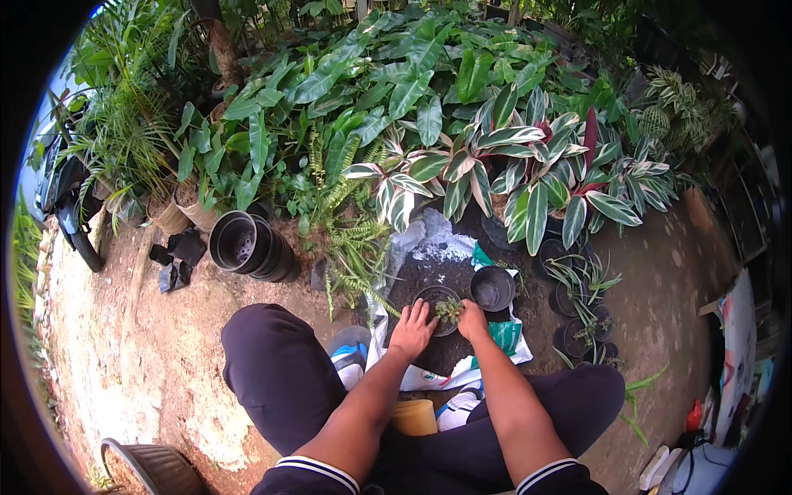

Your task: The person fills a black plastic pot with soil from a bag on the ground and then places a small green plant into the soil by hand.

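Note:
A small green plant (448,309) stands in a black plastic pot (443,293) filled with dark soil. My left hand (413,328) reaches over the pot's left side, fingers spread on the soil beside the plant. My right hand (472,320) is at the pot's right rim, its fingertips close to the leaves; whether they grip the rim or the plant cannot be told. Just beyond it, an empty black pot (493,288) rests on the opened white and green plastic sack (520,351). Loose dark soil (405,278) covers the sack around the pot.
Stacked black pots (238,242) lie tilted at the left near black plastic bags (180,250). Small potted plants (575,303) line the right. A yellow container (414,417) sits between my legs. Leafy plants (396,93) fill the far side. A large pot (154,467) is at lower left.

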The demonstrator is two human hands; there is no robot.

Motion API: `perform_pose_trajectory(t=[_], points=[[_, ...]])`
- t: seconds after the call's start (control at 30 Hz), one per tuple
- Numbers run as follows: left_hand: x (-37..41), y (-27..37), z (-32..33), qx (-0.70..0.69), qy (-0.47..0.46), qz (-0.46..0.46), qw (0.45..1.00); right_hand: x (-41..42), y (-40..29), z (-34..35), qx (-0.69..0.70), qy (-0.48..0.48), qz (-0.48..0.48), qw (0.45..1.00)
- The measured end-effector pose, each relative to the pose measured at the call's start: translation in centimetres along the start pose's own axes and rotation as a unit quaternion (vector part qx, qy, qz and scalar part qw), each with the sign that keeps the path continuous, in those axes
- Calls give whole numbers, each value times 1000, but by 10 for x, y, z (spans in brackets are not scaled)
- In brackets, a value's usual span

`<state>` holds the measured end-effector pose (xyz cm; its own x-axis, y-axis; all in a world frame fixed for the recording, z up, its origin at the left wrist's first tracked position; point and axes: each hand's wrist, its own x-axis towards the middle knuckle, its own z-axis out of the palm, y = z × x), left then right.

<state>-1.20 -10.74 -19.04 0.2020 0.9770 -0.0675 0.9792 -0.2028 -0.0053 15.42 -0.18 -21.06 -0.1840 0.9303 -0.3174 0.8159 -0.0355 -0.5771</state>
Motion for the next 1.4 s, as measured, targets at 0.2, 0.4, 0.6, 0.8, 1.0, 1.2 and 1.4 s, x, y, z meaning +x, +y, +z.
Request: perform_pose_trajectory(t=[0.2, 0.4, 0.6, 0.8, 1.0, 1.2, 1.4], points=[[-11, -10, -4, -54, -1, 35, 998, -7, -14, -13, -11, -44, 43, 998], [-7, -8, -3, -77, -9, -11, 997, -5, -11, -4, -12, 0, 18, 1000], [1, -12, -5, -74, -26, 32, 996, 1, 0, -2, -16, -15, 13, 1000], [1, -13, 3, -39, -2, 63, 997, -4, -6, 1, -4, 8, 13, 1000], [15, -7, 4, -37, -59, 28, 997, 1, -5, 6, 5, 20, 4, 1000], [8, -7, 2, -104, 11, 51, 993, -3, -9, 0, -13, -6, 29, 999], [7, -5, 8, -104, 22, 67, 992, 1, -3, 8, -12, 22, 0, 1000]])
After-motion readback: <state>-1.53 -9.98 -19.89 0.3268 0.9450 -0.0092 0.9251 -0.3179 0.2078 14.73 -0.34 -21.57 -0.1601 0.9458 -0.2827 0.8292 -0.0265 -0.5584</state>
